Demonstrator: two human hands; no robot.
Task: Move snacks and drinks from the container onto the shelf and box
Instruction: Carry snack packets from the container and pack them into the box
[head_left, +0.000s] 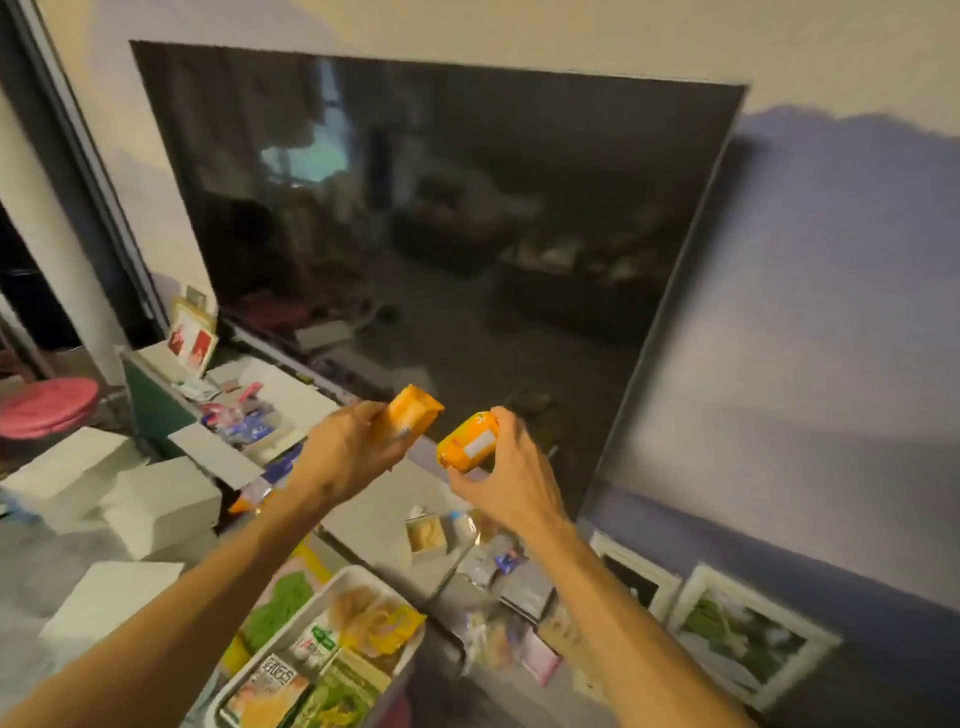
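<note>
Head view: both hands are raised before a dark television (441, 234). The left hand (353, 449) grips an orange snack packet (413, 418). The right hand (511, 480) curls its fingers round a rounded orange pack (467, 441). Both items are held above the shelf (363, 512), not yet set down. The white container (349, 576) below holds several packets, so much seems left. The open box (210, 447) has some snacks in it.

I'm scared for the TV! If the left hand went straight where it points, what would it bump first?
Probably the TV, near its bottom edge; the orange packet in the left hand leads. Depth is unclear.
</note>
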